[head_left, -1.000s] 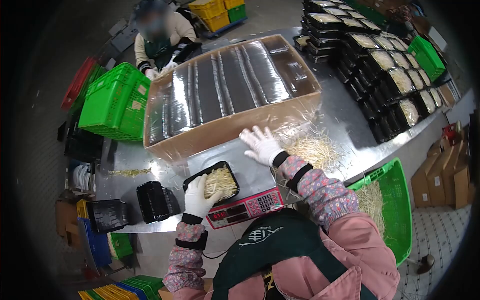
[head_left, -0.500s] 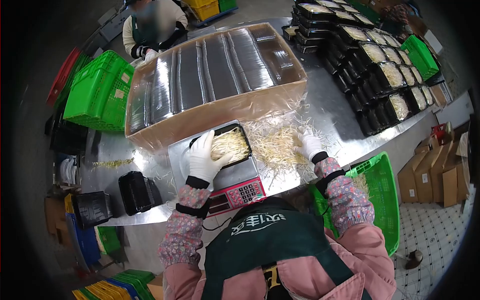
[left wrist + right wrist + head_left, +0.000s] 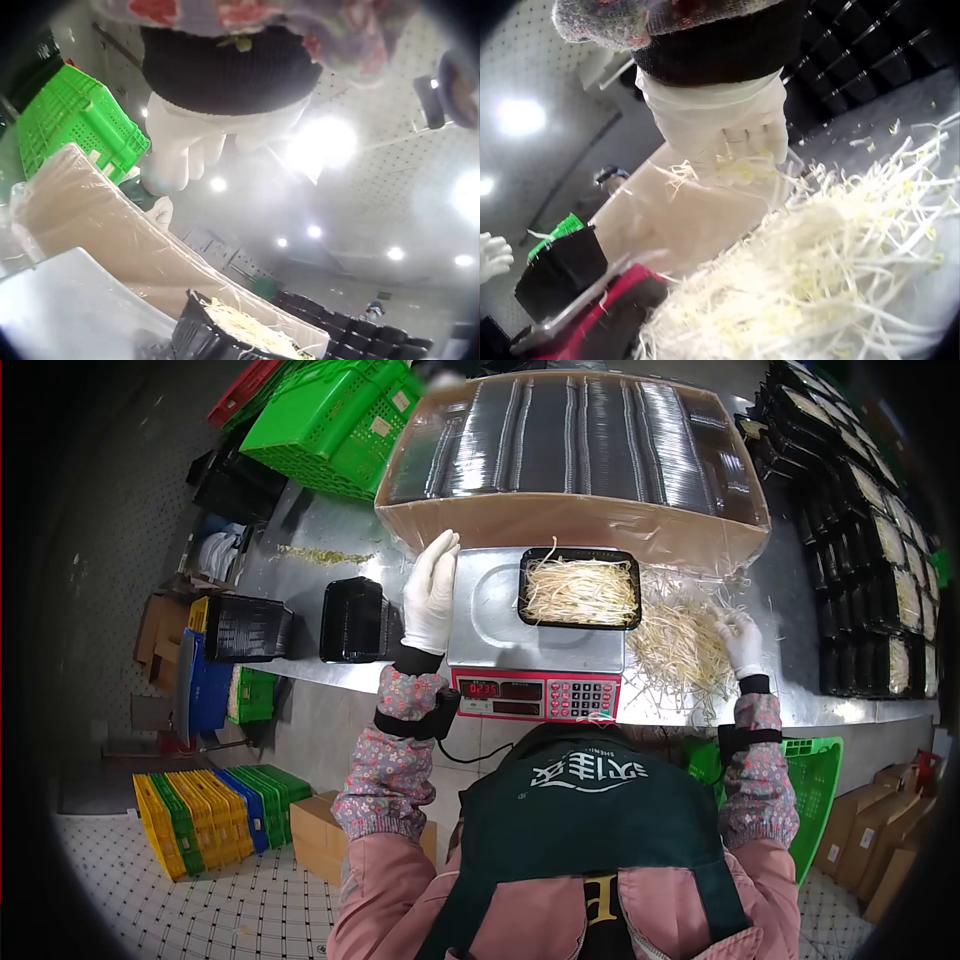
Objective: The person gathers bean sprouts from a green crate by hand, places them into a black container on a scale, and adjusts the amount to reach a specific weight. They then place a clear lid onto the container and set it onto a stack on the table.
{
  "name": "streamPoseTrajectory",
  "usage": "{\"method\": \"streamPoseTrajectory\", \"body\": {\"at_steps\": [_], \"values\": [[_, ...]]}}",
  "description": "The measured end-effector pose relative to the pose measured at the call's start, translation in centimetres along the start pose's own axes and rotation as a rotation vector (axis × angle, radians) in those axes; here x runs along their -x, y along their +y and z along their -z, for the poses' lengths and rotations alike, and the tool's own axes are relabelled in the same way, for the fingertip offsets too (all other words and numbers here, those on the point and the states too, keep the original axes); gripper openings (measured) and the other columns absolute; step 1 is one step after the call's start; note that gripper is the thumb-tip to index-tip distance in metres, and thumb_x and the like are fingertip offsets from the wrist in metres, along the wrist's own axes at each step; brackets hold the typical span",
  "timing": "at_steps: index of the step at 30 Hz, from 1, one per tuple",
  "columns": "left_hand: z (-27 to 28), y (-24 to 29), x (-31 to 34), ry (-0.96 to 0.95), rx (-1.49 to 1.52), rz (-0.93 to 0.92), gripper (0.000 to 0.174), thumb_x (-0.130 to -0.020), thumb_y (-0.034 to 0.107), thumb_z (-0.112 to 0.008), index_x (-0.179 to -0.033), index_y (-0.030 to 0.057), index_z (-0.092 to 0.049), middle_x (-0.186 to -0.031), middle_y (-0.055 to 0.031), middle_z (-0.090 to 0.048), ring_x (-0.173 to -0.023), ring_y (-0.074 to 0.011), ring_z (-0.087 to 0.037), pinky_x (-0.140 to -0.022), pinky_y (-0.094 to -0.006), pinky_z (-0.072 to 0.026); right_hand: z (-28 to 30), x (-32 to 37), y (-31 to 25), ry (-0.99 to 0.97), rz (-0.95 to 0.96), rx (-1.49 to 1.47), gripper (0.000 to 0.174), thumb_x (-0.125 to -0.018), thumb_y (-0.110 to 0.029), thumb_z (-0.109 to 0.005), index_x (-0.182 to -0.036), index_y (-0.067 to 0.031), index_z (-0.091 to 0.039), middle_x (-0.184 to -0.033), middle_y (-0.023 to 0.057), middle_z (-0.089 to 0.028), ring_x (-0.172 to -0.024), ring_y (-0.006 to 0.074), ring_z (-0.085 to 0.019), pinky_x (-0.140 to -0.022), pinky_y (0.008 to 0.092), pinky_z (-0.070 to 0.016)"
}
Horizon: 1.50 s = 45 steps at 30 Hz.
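One sprout tray (image 3: 580, 624) at the scale's (image 3: 487, 640) far right corner, long axis left to right, my left hand (image 3: 431, 595) straight-fingered, my right hand (image 3: 741, 643) pinching loose sprouts (image 3: 680, 645).

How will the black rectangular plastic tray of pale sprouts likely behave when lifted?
The black rectangular plastic tray probably flexes if squeezed, as its walls look thin. It seems unlikely to roll, sitting flat on the silver metal scale platform. Its pale stringy sprouts may spill if tilted, since they lie loose, with a strand poking past the rim.
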<state>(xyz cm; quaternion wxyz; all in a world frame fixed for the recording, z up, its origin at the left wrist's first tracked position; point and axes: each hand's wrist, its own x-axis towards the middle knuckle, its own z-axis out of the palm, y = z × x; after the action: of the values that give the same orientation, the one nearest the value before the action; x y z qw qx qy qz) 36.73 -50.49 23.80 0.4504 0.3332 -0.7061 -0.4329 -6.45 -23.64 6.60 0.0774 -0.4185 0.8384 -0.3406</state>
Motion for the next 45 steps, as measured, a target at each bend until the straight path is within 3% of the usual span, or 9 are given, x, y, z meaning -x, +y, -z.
{"method": "streamPoseTrajectory", "body": {"at_steps": [5,9,14,19,26,29,35,39,45], "values": [[0.5,-4.6,1.0,-0.067,-0.017,0.117,0.041,-0.100,0.019,-0.049,-0.132,-0.0071,-0.047,-0.130,-0.0178,-0.055,-0.121,-0.0217,-0.052,-0.104,-0.0315,-0.0387,4.1,-0.4,-4.6,-0.063,-0.222,-0.601,0.018,-0.089,-0.008,-0.066,-0.101,0.0055,-0.065,-0.090,0.0054,-0.069,-0.079,0.0105,-0.061,-0.074,0.0222,-0.0494],[-4.6,-8.4,1.6,-0.152,-0.248,-0.033,0.049,-0.097,0.025,-0.049,-0.134,-0.0062,-0.044,-0.131,-0.0266,-0.052,-0.127,-0.0376,-0.046,-0.109,-0.0392,-0.0329,3.6,-1.0,-6.9,-0.186,-0.108,-0.059,0.016,-0.083,-0.010,-0.073,-0.091,0.0040,-0.071,-0.081,0.0053,-0.070,-0.072,0.0089,-0.062,-0.067,0.0249,-0.0498],[-9.0,-5.1,2.3,-0.421,-0.746,-0.255,0.043,-0.095,0.026,-0.050,-0.135,0.0094,-0.050,-0.137,-0.0102,-0.052,-0.135,-0.0397,-0.032,-0.110,-0.0532,-0.0258,4.5,-2.9,-18.0,-0.187,0.037,-0.557,0.019,-0.085,-0.007,-0.070,-0.098,0.0060,-0.069,-0.089,0.0069,-0.071,-0.077,0.0083,-0.063,-0.069,0.0221,-0.0500],[-9.2,-6.3,1.4,-0.274,0.133,0.038,0.048,-0.103,0.023,-0.037,-0.147,0.0034,-0.032,-0.146,-0.0188,-0.041,-0.137,-0.0261,-0.036,-0.111,-0.0342,-0.0281,1.0,-3.6,-26.5,-0.102,0.559,-0.093,0.017,-0.086,-0.020,-0.067,-0.094,-0.0067,-0.071,-0.088,0.0109,-0.068,-0.082,0.0265,-0.065,-0.074,0.0342,-0.0518],[-10.4,-5.6,3.0,-0.348,-0.628,-0.205,0.052,-0.093,0.016,-0.049,-0.143,0.0031,-0.038,-0.143,-0.0200,-0.043,-0.136,-0.0341,-0.036,-0.111,-0.0419,-0.0303,-9.0,0.1,-26.8,-0.040,0.801,0.423,0.041,-0.087,-0.025,-0.055,-0.116,0.0035,-0.056,-0.108,0.0211,-0.061,-0.102,0.0322,-0.059,-0.083,0.0397,-0.0496],[-10.5,-5.0,3.1,-0.420,-0.824,-0.247,0.051,-0.092,0.015,-0.049,-0.141,0.0044,-0.042,-0.142,-0.0189,-0.044,-0.134,-0.0351,-0.038,-0.110,-0.0454,-0.0313,-5.8,-1.0,-26.7,-0.418,0.746,0.177,0.052,-0.088,-0.019,-0.051,-0.133,0.0077,-0.044,-0.131,0.0265,-0.051,-0.123,0.0382,-0.049,-0.105,0.0408,-0.0378],[-8.7,-4.1,1.5,-0.261,-0.481,-0.219,0.050,-0.091,0.008,-0.049,-0.139,-0.0009,-0.041,-0.141,-0.0228,-0.044,-0.135,-0.0401,-0.035,-0.111,-0.0422,-0.0292,1.8,-3.9,-23.6,-0.412,0.368,-0.534,0.048,-0.091,-0.014,-0.055,-0.137,-0.0041,-0.046,-0.134,0.0208,-0.052,-0.125,0.0342,-0.049,-0.107,0.0386,-0.0371],[-10.5,-5.1,0.4,-0.313,-0.627,-0.212,0.048,-0.095,0.018,-0.047,-0.139,-0.0025,-0.040,-0.140,-0.0234,-0.043,-0.132,-0.0410,-0.037,-0.110,-0.0471,-0.0288,-0.1,-4.1,-25.5,-0.105,0.577,-0.218,0.049,-0.093,-0.026,-0.056,-0.135,-0.0044,-0.046,-0.133,0.0211,-0.052,-0.125,0.0365,-0.048,-0.106,0.0426,-0.0376],[-13.2,-5.5,2.4,-0.588,-0.965,-0.524,0.057,-0.084,0.026,-0.052,-0.134,-0.0007,-0.045,-0.138,-0.0202,-0.045,-0.132,-0.0347,-0.038,-0.108,-0.0518,-0.0294,-5.0,-0.9,-25.7,-0.312,0.657,0.220,0.060,-0.096,-0.045,-0.044,-0.136,-0.0012,-0.046,-0.136,0.0214,-0.049,-0.130,0.0377,-0.043,-0.108,0.0468,-0.0316]]}}
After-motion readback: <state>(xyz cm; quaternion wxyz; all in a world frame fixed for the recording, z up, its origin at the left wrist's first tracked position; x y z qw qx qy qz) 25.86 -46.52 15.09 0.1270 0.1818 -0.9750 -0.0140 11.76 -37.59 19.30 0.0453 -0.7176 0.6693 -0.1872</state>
